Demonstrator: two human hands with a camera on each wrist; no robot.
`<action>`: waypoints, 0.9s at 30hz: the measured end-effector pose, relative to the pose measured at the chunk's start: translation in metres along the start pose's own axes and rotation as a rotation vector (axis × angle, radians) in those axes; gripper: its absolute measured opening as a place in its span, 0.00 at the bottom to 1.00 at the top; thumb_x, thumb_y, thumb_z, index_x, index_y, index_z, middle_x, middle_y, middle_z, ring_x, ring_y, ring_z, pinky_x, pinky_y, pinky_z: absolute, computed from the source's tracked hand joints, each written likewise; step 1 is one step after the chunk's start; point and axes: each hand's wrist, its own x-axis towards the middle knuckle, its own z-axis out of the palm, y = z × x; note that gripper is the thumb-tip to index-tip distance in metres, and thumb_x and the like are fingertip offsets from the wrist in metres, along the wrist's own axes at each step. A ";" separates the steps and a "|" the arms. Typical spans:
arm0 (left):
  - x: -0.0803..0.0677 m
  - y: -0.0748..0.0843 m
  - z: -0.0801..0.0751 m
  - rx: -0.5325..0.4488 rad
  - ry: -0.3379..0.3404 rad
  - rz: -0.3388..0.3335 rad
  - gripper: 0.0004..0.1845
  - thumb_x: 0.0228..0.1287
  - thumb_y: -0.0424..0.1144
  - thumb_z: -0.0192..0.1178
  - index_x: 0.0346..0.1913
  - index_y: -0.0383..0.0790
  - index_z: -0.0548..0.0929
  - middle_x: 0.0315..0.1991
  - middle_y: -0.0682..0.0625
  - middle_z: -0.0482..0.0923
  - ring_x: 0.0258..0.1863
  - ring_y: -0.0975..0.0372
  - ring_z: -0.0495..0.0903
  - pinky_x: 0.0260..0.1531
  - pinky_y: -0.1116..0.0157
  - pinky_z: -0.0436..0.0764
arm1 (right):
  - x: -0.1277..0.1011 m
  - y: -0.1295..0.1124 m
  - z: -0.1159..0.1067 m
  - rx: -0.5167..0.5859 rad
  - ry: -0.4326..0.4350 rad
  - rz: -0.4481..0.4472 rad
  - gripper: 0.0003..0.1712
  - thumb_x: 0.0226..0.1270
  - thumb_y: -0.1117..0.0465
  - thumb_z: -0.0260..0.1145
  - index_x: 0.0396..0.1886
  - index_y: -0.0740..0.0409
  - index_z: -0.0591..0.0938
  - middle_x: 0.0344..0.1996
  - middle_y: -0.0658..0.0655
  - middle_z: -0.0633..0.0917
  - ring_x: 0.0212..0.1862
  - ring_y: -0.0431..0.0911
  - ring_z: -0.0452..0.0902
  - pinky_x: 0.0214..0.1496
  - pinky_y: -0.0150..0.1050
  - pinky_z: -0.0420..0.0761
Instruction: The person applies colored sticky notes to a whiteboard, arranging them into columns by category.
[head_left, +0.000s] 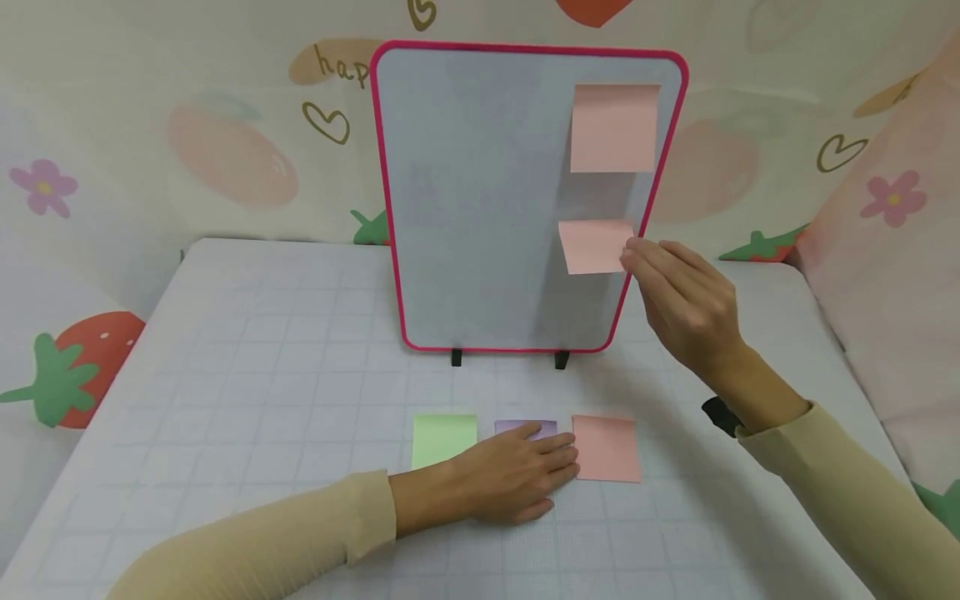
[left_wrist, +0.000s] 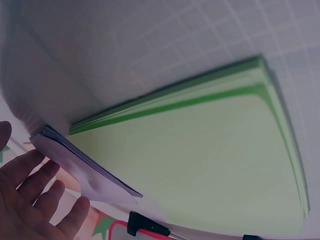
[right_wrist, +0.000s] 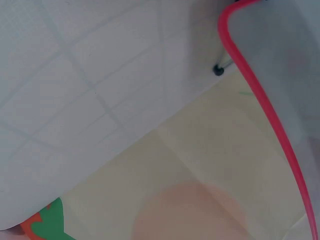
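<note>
In the head view my right hand [head_left: 686, 308] pinches a pink sticky note [head_left: 594, 247] by its right edge, in front of the lower right of a whiteboard [head_left: 480, 200]. Higher on the board, another pink sticky note [head_left: 613, 129] is stuck near the right border. My left hand [head_left: 510, 475] lies with fingers extended over the purple sticky pad [head_left: 517, 427], covering most of it. Its fingertips reach the left edge of a pink sticky pad [head_left: 609, 450]. The right wrist view misses the right hand and shows the board's red frame [right_wrist: 270, 110].
A green sticky pad [head_left: 442, 437] lies left of the purple one and fills much of the left wrist view. Black feet [head_left: 457, 357] hold the board up on the grid-patterned tablecloth [head_left: 262, 358]. Behind hangs a strawberry-print curtain [head_left: 232, 150].
</note>
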 end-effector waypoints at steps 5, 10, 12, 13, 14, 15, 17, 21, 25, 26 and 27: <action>0.000 0.000 0.001 -0.020 -0.005 0.000 0.29 0.75 0.57 0.46 0.71 0.49 0.71 0.69 0.56 0.70 0.72 0.62 0.63 0.67 0.60 0.67 | 0.000 0.005 0.008 -0.035 0.013 0.007 0.09 0.61 0.76 0.68 0.41 0.69 0.87 0.42 0.64 0.88 0.42 0.59 0.86 0.55 0.50 0.81; 0.000 0.001 0.002 -0.027 -0.004 -0.001 0.28 0.74 0.57 0.46 0.71 0.49 0.72 0.69 0.56 0.70 0.72 0.62 0.63 0.67 0.60 0.67 | -0.001 0.009 0.014 -0.084 0.013 0.002 0.09 0.61 0.74 0.69 0.42 0.68 0.87 0.43 0.64 0.88 0.44 0.58 0.86 0.55 0.50 0.81; 0.000 0.001 0.002 -0.034 -0.003 -0.001 0.28 0.74 0.57 0.47 0.71 0.49 0.72 0.69 0.55 0.70 0.72 0.62 0.63 0.67 0.60 0.67 | 0.000 0.010 0.015 -0.099 0.023 -0.010 0.10 0.61 0.74 0.69 0.42 0.68 0.87 0.43 0.64 0.88 0.44 0.58 0.87 0.55 0.50 0.81; 0.000 0.001 0.002 -0.036 -0.001 -0.001 0.28 0.74 0.57 0.47 0.71 0.49 0.72 0.69 0.55 0.70 0.72 0.62 0.63 0.67 0.60 0.67 | 0.000 0.011 0.016 -0.104 0.034 -0.013 0.10 0.60 0.75 0.70 0.42 0.68 0.87 0.42 0.64 0.88 0.44 0.58 0.87 0.54 0.50 0.82; 0.000 0.001 0.003 -0.039 0.000 0.000 0.28 0.74 0.57 0.47 0.71 0.49 0.72 0.69 0.55 0.70 0.72 0.62 0.64 0.67 0.60 0.67 | 0.001 0.011 0.017 -0.106 0.044 -0.016 0.10 0.59 0.76 0.70 0.41 0.68 0.87 0.42 0.64 0.89 0.43 0.58 0.87 0.54 0.50 0.82; 0.000 0.001 0.003 -0.039 0.001 0.001 0.28 0.74 0.57 0.47 0.71 0.49 0.72 0.69 0.55 0.70 0.72 0.62 0.64 0.67 0.60 0.67 | 0.001 0.011 0.018 -0.108 0.053 -0.016 0.10 0.59 0.76 0.70 0.41 0.68 0.87 0.42 0.64 0.89 0.43 0.58 0.87 0.54 0.50 0.82; 0.000 0.001 0.003 -0.041 0.006 0.003 0.28 0.74 0.57 0.47 0.71 0.49 0.72 0.69 0.55 0.70 0.72 0.62 0.64 0.67 0.60 0.67 | 0.002 0.012 0.018 -0.113 0.066 -0.010 0.10 0.58 0.76 0.70 0.40 0.68 0.87 0.41 0.64 0.89 0.43 0.58 0.87 0.54 0.50 0.82; 0.000 0.000 0.004 -0.042 0.014 0.006 0.28 0.74 0.57 0.47 0.71 0.49 0.72 0.69 0.55 0.70 0.72 0.62 0.64 0.67 0.60 0.67 | 0.004 0.012 0.019 -0.122 0.068 0.006 0.09 0.59 0.75 0.70 0.41 0.69 0.87 0.42 0.64 0.89 0.43 0.58 0.87 0.54 0.50 0.82; 0.000 0.000 0.004 -0.043 0.015 0.004 0.28 0.74 0.57 0.47 0.71 0.49 0.72 0.68 0.55 0.71 0.71 0.62 0.64 0.67 0.60 0.67 | 0.004 0.012 0.019 -0.133 0.064 0.007 0.09 0.60 0.74 0.70 0.41 0.69 0.87 0.42 0.64 0.88 0.44 0.58 0.87 0.54 0.50 0.82; 0.000 0.000 0.004 -0.041 0.013 0.003 0.28 0.74 0.57 0.47 0.71 0.49 0.72 0.68 0.55 0.71 0.71 0.62 0.64 0.67 0.60 0.67 | 0.004 0.012 0.019 -0.132 0.066 0.007 0.09 0.59 0.75 0.70 0.41 0.69 0.87 0.42 0.64 0.88 0.43 0.58 0.87 0.53 0.50 0.82; 0.000 0.000 0.004 -0.040 0.013 0.003 0.28 0.74 0.57 0.47 0.71 0.49 0.72 0.68 0.55 0.71 0.71 0.62 0.64 0.67 0.60 0.67 | 0.004 0.012 0.020 -0.132 0.068 0.006 0.10 0.59 0.75 0.71 0.41 0.69 0.87 0.42 0.64 0.89 0.43 0.58 0.87 0.53 0.50 0.82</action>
